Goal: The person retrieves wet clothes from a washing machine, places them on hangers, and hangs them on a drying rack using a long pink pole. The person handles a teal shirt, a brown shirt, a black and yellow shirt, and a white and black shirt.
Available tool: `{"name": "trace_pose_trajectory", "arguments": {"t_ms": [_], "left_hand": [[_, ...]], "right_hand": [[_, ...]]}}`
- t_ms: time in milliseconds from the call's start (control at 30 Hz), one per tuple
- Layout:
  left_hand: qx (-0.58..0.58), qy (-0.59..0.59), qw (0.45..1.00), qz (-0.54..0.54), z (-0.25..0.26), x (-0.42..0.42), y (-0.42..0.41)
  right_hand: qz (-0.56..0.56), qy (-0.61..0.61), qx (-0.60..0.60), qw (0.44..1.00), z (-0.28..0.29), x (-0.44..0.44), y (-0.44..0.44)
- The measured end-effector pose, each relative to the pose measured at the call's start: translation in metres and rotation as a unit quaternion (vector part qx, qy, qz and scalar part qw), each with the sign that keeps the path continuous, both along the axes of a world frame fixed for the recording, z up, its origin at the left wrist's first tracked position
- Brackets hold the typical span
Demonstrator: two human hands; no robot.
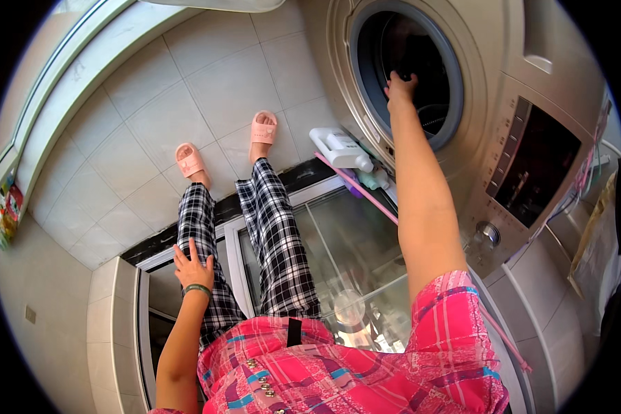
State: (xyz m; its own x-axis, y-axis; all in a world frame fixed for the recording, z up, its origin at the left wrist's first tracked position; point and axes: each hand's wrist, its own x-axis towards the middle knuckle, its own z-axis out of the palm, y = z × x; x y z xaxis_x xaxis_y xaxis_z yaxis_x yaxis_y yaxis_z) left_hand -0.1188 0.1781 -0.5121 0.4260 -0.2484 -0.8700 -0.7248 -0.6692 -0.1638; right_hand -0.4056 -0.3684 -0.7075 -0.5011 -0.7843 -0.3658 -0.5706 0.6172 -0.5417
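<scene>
My right hand (402, 89) reaches into the round mouth of a front-loading washing machine (484, 36), its fingers and thumb apart. I see nothing held in it against the dark drum (419, 46). A grey rubber door gasket (458, 98) rings the opening around my wrist. My left hand (193, 269), with a dark green bangle (198, 288) at the wrist, lies over the left leg of my black-and-white plaid trousers (196, 212). Its fingers are spread and hold nothing.
A white detergent bottle (339, 147) lies beside the machine, near other bottles (370, 180) and a pink pole (362, 191). A glazed sliding door (341, 238) stands behind me, framed over a black threshold (305, 176). Pink slippers (264, 129) stand on tiled floor (212, 57).
</scene>
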Motion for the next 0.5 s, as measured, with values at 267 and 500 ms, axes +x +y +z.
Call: {"name": "trace_pose_trajectory", "arguments": {"t_ms": [267, 500], "left_hand": [[-0.009, 0.012, 1.000, 0.013, -0.010, 0.014, -0.008], [-0.020, 0.032, 0.999, 0.011, -0.011, 0.017, -0.019]], "right_hand": [[0.240, 0.360, -0.033, 0.901, -0.016, -0.012, -0.072], [0.240, 0.260, 0.166, 0.921, -0.048, -0.022, -0.080]]}}
